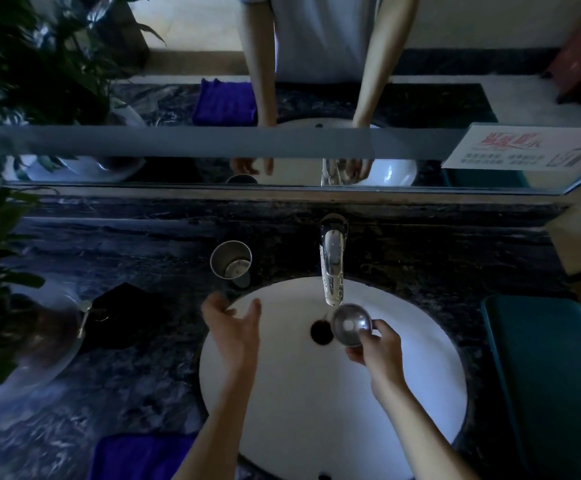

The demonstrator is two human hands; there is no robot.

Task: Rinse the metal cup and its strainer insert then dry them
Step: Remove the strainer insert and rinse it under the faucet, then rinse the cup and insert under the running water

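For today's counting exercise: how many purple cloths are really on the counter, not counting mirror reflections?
1: the purple cloth lies on the counter at the near left of the sink. The other seen is its mirror reflection.

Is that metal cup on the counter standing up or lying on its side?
Standing upright. The cup sits on the dark counter left of the tap, its open mouth facing up so the inside bottom shows.
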